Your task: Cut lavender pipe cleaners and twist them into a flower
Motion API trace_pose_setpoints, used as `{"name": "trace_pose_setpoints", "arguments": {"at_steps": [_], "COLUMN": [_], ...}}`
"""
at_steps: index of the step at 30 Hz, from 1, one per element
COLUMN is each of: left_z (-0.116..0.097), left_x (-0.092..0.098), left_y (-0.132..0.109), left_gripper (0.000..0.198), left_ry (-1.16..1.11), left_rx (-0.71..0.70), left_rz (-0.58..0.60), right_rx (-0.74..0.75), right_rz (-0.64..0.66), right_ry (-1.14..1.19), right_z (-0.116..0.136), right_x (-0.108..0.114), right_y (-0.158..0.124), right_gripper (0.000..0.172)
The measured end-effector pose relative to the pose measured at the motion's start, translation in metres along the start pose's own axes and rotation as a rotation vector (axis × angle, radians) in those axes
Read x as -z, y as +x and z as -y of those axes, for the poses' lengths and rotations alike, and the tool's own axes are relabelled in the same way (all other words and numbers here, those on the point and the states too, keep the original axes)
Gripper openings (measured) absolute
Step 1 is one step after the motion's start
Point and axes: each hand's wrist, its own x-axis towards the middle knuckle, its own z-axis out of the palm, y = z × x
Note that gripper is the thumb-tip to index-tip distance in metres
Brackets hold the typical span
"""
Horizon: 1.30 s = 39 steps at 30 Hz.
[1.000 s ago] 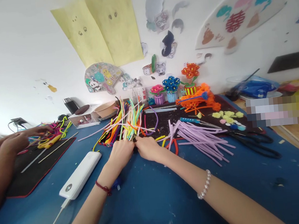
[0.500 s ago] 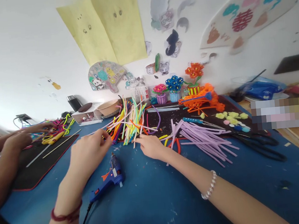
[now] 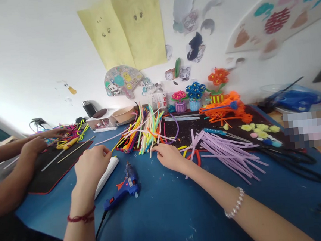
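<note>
My left hand point(image 3: 90, 167) is closed in a pinch, with the end of a thin yellow pipe cleaner point(image 3: 115, 146) at its fingertips. A mixed pile of colourful pipe cleaners point(image 3: 150, 130) lies in front of both hands. At the pile's near ends, my right hand point(image 3: 169, 156) has its fingers closed on pale pipe cleaners; its thumb is partly hidden. A blue hot glue gun point(image 3: 129, 183) rests on the table between my forearms. Partly under my left hand lies a long white object point(image 3: 106, 174).
Lilac pipe cleaners point(image 3: 230, 152), black-handled scissors point(image 3: 293, 161) and yellow pompoms point(image 3: 259, 128) lie to the right. Pipe-cleaner flowers in pots point(image 3: 194, 95) and an orange pile point(image 3: 227, 111) stand along the wall. At left, a co-worker's hands point(image 3: 36, 144) work over a black mat point(image 3: 50, 177).
The view has swung left, so things appear further right. My left hand has drawn back slightly from the pile with the yellow pipe cleaner, and the white object beneath it now shows.
</note>
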Motion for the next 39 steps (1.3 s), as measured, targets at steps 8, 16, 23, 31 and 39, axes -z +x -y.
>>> {"name": "trace_pose_setpoints", "arguments": {"at_steps": [8,16,23,31,39], "left_z": [-0.002,-0.007,-0.008,-0.03,0.013], "left_x": [-0.03,-0.041,-0.026,0.038,-0.008], "left_y": [0.021,0.032,0.02,-0.028,-0.077], "left_gripper": [0.038,0.04,0.044,0.042,0.039], "left_ry": [0.005,-0.006,0.0,-0.078,0.07], "left_rx": [0.007,0.001,-0.001,-0.007,-0.155], "left_rz": [-0.02,-0.017,-0.084,-0.375,0.238], "right_rx": [0.014,0.018,0.025,0.156,0.134], "right_rz": [0.001,0.005,-0.059,-0.263,-0.331], "right_ry": [-0.025,-0.029,0.015,0.241,0.34], "right_z": [0.0,0.001,0.001,0.003,-0.031], "right_x": [0.0,0.001,0.001,0.032,0.075], "right_y": [0.0,-0.001,-0.001,-0.012,-0.068], "right_gripper": [0.039,0.039,0.037,0.033,0.029]}}
